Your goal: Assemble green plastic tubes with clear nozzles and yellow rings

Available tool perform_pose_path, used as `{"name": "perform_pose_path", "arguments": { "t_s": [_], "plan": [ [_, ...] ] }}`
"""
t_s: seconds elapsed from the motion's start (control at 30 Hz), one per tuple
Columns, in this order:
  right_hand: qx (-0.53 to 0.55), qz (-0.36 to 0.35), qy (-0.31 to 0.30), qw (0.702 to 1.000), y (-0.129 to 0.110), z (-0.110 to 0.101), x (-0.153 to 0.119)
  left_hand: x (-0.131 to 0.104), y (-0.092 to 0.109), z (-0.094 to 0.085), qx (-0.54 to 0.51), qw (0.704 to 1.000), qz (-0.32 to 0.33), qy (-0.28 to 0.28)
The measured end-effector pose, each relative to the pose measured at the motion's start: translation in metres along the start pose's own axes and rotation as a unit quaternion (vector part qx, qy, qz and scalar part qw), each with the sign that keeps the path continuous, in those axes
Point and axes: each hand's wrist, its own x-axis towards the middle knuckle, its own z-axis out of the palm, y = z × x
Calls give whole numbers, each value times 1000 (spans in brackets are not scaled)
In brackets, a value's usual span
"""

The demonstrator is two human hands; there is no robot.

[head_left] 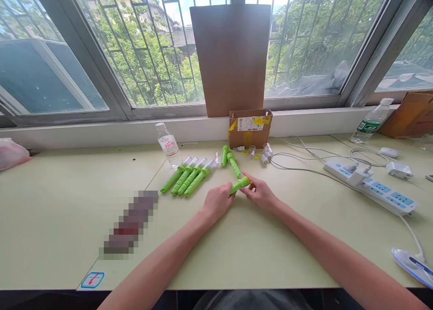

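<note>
My left hand is closed around the grip of a green plastic handle, which it holds tilted just above the table. At the handle's wider end, the fingers of my right hand pinch a yellow ring. Just beyond my hands lie two loose green handles, a ribbed one and a shorter-looking one. To the left, several green handles with clear caps lie side by side in a slanted row. A clear cap stands near them.
An open cardboard box stands by the window, with yellow rings and clear caps before it. A water bottle stands left; another bottle is far right. A power strip with cables lies right. A blurred patch covers something left.
</note>
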Motion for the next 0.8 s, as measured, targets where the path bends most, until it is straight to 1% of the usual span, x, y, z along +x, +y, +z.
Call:
{"name": "perform_pose_path", "arguments": {
  "t_s": [0.13,0.27,0.37,0.5,0.57,0.63,0.7,0.8],
  "plan": [
    [6,-2,8,1000,1,3,0,0,0,1,-6,1000,11,2],
    [13,-10,16,1000,0,5,0,0,-2,1,-27,1000,8,7],
    [15,-13,26,999,0,5,0,1,-4,1,-80,996,3,28],
    [21,-14,54,998,0,6,0,2,-5,3,-169,983,3,66],
    [25,-15,62,998,1,6,1,3,-4,3,-215,973,7,78],
    [31,-19,65,997,2,6,2,2,-3,3,-267,961,2,77],
    [38,-25,67,997,3,6,2,1,-1,1,-330,942,-18,51],
    [42,-30,70,996,4,7,2,-1,2,-3,-429,902,-54,-4]
  ]
}}
